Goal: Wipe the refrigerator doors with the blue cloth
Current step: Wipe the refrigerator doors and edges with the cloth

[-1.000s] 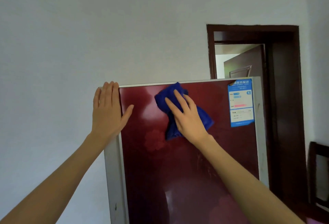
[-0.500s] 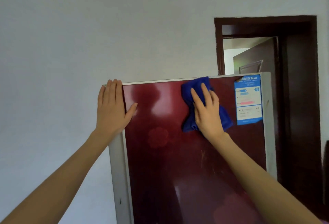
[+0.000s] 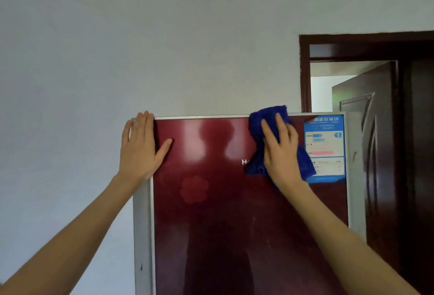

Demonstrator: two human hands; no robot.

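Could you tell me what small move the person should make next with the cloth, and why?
Probably slide the right hand with the blue cloth down and leftward over the red door. The cloth sits at the door's top edge and its right side reaches the blue label, so little room remains upward or rightward. The left hand lies flat on the top-left corner.

The dark red refrigerator door [image 3: 234, 224] is mirror-glossy, edged in a dull silver metal-looking frame [image 3: 142, 224]. The deep blue cloth [image 3: 258, 130] looks plush. The blue-and-white paper label [image 3: 325, 144] is smooth; the dark brown wooden door [image 3: 385, 154] varnished; the white wall [image 3: 141, 36] matt.
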